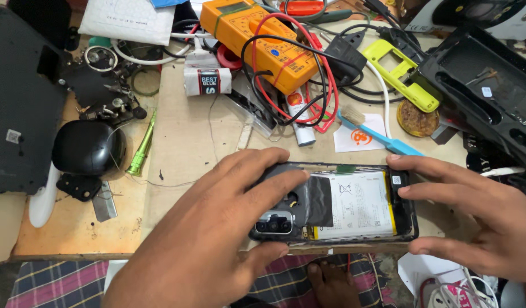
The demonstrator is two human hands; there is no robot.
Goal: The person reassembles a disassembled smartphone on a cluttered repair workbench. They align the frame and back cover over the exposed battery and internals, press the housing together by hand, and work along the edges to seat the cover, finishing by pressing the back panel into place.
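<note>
Below the orange meter (257,40), an opened phone (354,205) lies on the table (183,142); the left hand (217,239) grips its camera end, the right hand (479,211) pinches the other end.

I'm looking down at a phone-repair workbench, judging by the orange multimeter (262,37) with its tangled leads, glue tube (207,81), blue brush (377,133) and loose phone parts.
</note>
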